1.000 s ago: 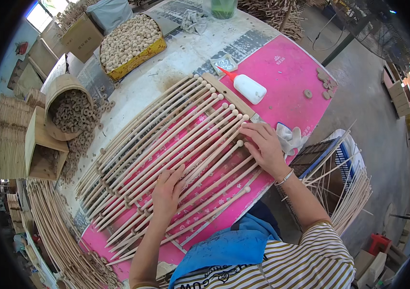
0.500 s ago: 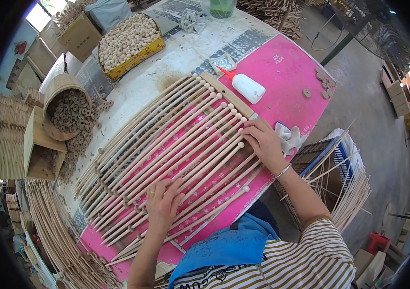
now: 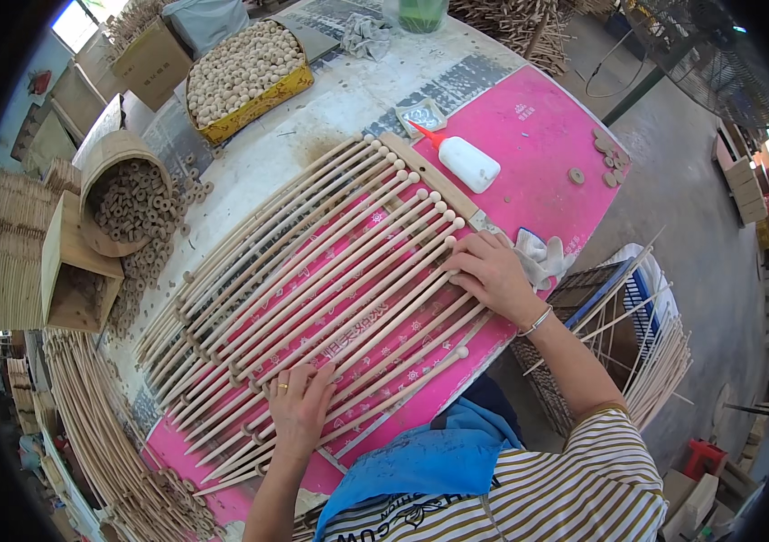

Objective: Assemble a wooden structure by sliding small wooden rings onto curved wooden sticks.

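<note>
— What sits at the far left of the frame?

— Stacks of woven cane panels [image 3: 9, 244], and beside them a round basket [image 3: 100, 172] full of small wooden rings [image 3: 136, 203], some spilled onto the table. Bent cane rods [image 3: 86, 425] lie in a bundle along the lower left edge.

— And up top?

— A yellow tray [image 3: 262, 99] heaped with pale wooden beads [image 3: 240, 59], upper left of centre.

— Where are the sticks being worked?

— The row of long wooden rods [image 3: 312, 280] fans across the middle of the frame on a pink mat [image 3: 538, 126], each with a knob at its upper right end. A flat wooden strip [image 3: 429, 176] lies across those knobbed ends.

— The left hand?

— The left hand [image 3: 298, 411], low and centre, lies open and flat, fingers spread, pressing on the lower ends of the rods. It grips nothing.

— The right hand?

— The right hand [image 3: 493, 275], right of centre, also rests palm down with fingers loosely curved over the upper ends; nothing is closed in it. A white cloth [image 3: 542, 257] lies just beside it, and a white glue bottle [image 3: 466, 163] with a red tip sits above on the mat. A wire basket [image 3: 601, 298] of thin sticks stands at the right.
</note>
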The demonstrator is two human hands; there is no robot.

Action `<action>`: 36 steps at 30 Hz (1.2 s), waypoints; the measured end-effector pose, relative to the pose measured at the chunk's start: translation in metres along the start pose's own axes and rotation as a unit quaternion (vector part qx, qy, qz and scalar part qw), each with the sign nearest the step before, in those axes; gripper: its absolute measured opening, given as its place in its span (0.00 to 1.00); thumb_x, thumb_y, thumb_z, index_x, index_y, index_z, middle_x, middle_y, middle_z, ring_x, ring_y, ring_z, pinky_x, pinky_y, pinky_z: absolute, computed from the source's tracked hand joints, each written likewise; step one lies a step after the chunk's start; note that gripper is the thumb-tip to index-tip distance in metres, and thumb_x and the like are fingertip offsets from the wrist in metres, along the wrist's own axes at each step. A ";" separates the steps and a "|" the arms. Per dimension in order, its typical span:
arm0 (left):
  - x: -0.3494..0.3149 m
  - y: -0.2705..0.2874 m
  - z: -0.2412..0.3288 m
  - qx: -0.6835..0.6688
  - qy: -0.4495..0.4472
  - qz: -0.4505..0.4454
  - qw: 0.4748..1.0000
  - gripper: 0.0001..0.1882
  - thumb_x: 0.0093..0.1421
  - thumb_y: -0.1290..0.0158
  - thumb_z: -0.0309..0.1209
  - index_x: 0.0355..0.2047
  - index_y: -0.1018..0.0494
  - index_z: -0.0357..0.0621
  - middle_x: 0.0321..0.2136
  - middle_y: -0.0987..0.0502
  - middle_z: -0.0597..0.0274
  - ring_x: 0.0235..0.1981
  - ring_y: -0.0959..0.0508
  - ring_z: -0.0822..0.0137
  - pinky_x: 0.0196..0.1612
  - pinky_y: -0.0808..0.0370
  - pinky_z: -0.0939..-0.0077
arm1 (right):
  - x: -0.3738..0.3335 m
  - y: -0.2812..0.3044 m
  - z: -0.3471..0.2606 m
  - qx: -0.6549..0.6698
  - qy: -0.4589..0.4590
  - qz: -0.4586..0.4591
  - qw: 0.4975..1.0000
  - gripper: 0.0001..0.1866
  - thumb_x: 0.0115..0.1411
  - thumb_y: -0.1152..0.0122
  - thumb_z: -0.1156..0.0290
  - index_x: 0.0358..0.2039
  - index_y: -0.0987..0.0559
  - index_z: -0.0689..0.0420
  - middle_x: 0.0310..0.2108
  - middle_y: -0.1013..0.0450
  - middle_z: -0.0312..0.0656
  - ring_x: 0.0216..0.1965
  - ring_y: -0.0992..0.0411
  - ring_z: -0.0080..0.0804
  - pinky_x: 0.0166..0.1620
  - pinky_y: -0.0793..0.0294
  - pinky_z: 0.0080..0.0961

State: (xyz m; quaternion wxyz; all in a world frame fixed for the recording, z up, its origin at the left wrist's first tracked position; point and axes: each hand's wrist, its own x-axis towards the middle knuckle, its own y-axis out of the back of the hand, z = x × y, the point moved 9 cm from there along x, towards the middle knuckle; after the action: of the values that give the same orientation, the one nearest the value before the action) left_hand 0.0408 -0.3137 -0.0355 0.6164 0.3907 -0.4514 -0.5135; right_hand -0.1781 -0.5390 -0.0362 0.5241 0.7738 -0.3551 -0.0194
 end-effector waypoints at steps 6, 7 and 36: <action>0.020 0.000 0.015 -0.023 -0.021 0.023 0.999 0.22 0.53 0.35 0.29 0.50 0.20 0.49 0.42 0.25 0.63 0.41 0.25 0.60 0.46 0.30 0.63 | 0.008 0.016 0.019 -0.095 -0.036 0.021 0.995 0.08 0.52 0.30 0.68 0.32 0.19 0.50 0.38 0.28 0.35 0.44 0.30 0.36 0.48 0.35 0.35; 0.021 0.003 0.014 -0.031 -0.013 0.032 0.999 0.21 0.54 0.35 0.29 0.50 0.20 0.48 0.42 0.25 0.63 0.41 0.25 0.59 0.45 0.29 0.63 | 0.009 0.016 0.020 -0.099 -0.042 0.019 0.994 0.08 0.51 0.30 0.68 0.32 0.19 0.50 0.37 0.28 0.35 0.44 0.30 0.36 0.48 0.35 0.35; 0.023 0.008 0.012 -0.083 -0.031 0.045 0.995 0.20 0.57 0.38 0.25 0.51 0.20 0.46 0.41 0.24 0.61 0.42 0.24 0.58 0.46 0.28 0.63 | -0.016 0.069 0.035 -0.082 -0.140 0.086 0.983 0.05 0.54 0.33 0.71 0.32 0.20 0.52 0.32 0.28 0.36 0.38 0.28 0.36 0.40 0.34 0.37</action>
State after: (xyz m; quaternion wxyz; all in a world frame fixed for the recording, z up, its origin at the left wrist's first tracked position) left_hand 0.0332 -0.3355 -0.0213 0.6551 0.3008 -0.4433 -0.5328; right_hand -0.2404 -0.5715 0.0001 0.5305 0.6846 -0.4873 -0.1117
